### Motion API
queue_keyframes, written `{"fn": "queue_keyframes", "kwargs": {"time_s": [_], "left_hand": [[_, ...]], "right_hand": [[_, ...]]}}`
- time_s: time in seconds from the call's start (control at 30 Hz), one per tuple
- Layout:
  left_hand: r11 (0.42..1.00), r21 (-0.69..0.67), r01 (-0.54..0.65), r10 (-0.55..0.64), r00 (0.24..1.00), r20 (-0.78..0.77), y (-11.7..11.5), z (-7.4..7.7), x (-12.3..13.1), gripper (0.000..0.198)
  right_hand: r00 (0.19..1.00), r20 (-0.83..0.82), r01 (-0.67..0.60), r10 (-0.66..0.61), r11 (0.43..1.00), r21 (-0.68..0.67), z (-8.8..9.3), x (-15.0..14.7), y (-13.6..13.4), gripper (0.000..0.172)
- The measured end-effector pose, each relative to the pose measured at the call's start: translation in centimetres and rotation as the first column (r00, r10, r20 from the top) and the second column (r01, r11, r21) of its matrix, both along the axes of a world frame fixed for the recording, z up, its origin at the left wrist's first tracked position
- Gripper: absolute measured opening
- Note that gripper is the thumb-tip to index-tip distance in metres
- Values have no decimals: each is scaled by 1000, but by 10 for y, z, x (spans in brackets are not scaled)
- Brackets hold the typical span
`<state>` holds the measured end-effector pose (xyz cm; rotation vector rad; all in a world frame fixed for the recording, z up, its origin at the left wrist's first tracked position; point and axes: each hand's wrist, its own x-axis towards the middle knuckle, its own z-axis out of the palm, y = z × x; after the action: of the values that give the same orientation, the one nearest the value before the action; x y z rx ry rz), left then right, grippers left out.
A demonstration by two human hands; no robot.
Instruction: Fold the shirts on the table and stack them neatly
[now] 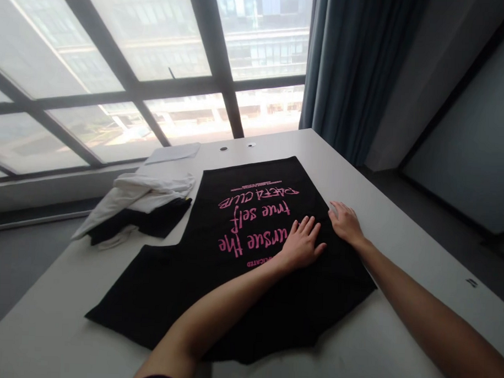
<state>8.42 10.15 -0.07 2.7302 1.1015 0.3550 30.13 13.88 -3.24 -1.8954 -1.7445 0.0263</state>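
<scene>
A black T-shirt (215, 287) with pink lettering lies spread on the white table, its print upside down from where I stand. One sleeve reaches out to the left, and the hem is at the far end. My left hand (303, 243) rests flat on the printed area, fingers spread, covering part of the lettering. At the shirt's right side edge is my right hand (345, 224), with its fingers stretched out and the fingertips at the fabric's border. My forearms hide parts of the shirt and table.
Crumpled white and black clothes (139, 207) lie at the table's left edge. Behind them is a flat pale sheet (173, 152). Two round holes (223, 149) are near the far edge of the table (402, 260). Large windows and a blue-grey curtain (355, 77) stand beyond.
</scene>
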Motion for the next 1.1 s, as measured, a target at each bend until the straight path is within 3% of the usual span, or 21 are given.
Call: {"fn": "queue_keyframes", "kwargs": {"time_s": [0.17, 0.3, 0.43, 0.57, 0.67, 0.87, 1.0, 1.1], "left_hand": [[999, -41, 14, -13, 1000, 12, -16, 15, -12, 71], [997, -72, -5, 9, 998, 59, -33, 31, -45, 70], [988, -98, -122, 132, 986, 101, -43, 45, -105, 68], [931, -84, -354, 362, 926, 103, -52, 49, -188, 64], [826, -45, -561, 563, 822, 91, -62, 45, -256, 60], [504, 93, -859, 862, 507, 7, -99, 32, -373, 55], [335, 124, -934, 942, 336, -12, -123, 29, -416, 49], [216, 123, -969, 976, 211, -46, -133, 27, -433, 47]], "right_hand": [[1000, 21, -9, 8, 1000, 13, -5, 4, 3, 49], [998, 51, -36, 35, 999, 20, -8, 7, 3, 49], [998, 58, -42, 40, 999, 31, -11, 11, 4, 49], [996, 74, -62, 59, 997, 35, -17, 17, 8, 53], [991, 100, -91, 87, 995, 37, -21, 22, 11, 55], [990, 122, -96, 76, 980, 172, -14, 22, 11, 57], [968, 143, -236, 207, 944, 233, 8, -2, 14, 56], [932, 173, -348, 319, 919, 185, 30, -48, 18, 54]]}}
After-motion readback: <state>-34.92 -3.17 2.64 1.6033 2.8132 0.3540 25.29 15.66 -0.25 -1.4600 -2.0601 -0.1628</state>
